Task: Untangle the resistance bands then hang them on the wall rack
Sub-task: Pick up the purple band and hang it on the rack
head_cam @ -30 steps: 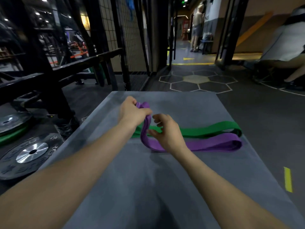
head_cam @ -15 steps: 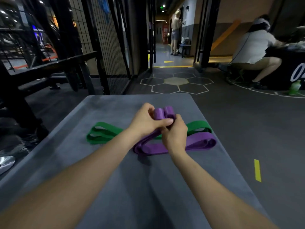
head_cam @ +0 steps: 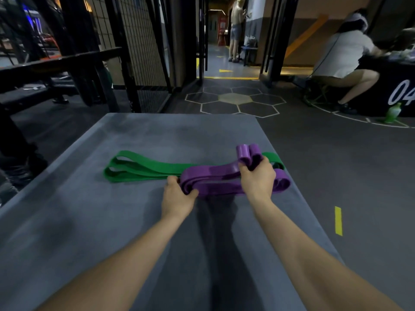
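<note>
Grey tabletop (head_cam: 94, 221) carries two resistance bands, one purple band (head_cam: 215, 173) and one green band (head_cam: 143, 168). Both lie folded in long flat loops toward the far right part of the tabletop, running left-right. Green band sits on the far side, its left loops spread open toward the middle, its right end near the right edge and partly hidden behind the purple one. Purple band overlaps it on the near side and reaches closer to the right edge.

Two hands, both on the purple band. Left hand (head_cam: 177, 198) has its fingers curled round the band's left fold, low at the tabletop. Right hand (head_cam: 258, 178) has fingers closed on a bunched section, two small loops sticking up above the fist, lifted clear of the surface. Right end of the purple band lies on the tabletop just beyond that hand.

Around: black metal rack frame (head_cam: 74, 61) and mesh panel (head_cam: 143, 41) off the far left corner. Dark floor with hexagon markings (head_cam: 235, 99) past the far edge. One yellow floor mark (head_cam: 338, 221) off the right edge. One green bottle (head_cam: 393, 112) on the floor far right. Two other people: one seated (head_cam: 341, 57) at far right, one standing (head_cam: 235, 30) down the corridor. Nothing lies between the hands and the bands.
</note>
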The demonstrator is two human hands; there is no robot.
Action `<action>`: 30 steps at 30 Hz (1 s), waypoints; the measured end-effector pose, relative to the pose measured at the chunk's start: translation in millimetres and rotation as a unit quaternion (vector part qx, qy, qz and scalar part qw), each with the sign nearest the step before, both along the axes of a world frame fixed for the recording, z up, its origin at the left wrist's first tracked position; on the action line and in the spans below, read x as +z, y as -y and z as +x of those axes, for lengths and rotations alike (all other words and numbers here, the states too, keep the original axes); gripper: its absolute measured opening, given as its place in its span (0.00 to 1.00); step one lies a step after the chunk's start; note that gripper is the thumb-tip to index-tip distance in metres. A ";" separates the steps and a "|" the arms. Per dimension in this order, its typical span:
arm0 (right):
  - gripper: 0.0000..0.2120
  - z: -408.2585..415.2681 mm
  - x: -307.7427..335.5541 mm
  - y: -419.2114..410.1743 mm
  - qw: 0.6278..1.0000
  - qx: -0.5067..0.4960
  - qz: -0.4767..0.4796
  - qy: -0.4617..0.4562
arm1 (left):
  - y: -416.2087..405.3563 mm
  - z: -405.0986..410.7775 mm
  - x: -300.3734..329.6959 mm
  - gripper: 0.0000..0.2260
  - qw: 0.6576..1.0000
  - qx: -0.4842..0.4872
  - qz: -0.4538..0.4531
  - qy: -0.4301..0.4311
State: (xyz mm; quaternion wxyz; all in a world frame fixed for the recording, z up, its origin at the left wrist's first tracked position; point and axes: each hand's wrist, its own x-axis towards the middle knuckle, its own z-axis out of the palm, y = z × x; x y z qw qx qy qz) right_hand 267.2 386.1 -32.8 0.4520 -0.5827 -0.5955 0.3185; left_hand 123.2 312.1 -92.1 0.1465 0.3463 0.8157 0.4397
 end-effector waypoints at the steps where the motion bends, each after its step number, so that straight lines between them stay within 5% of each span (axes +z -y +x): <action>1: 0.14 1.3 -0.9 -1.3 1.000 -0.002 -0.002 0.002 | -3.0 1.9 0.4 0.17 1.000 0.007 0.009 -0.002; 15: 0.13 18.1 -11.5 -7.2 1.000 -0.005 -0.011 0.016 | -18.0 24.8 12.2 0.13 0.996 0.026 0.015 -0.084; 22: 0.09 32.2 28.5 8.0 0.999 -0.002 -0.023 -0.043 | 5.0 18.2 80.7 0.14 0.977 -0.029 0.077 -0.197; 27: 0.08 20.8 72.9 36.4 0.984 0.034 -0.089 -0.151 | 49.3 -3.2 155.6 0.08 0.963 -0.042 0.126 -0.234; 30: 0.10 9.7 95.7 61.2 0.922 0.096 -0.199 -0.318 | 81.4 -16.8 190.2 0.09 0.957 -0.016 0.128 -0.259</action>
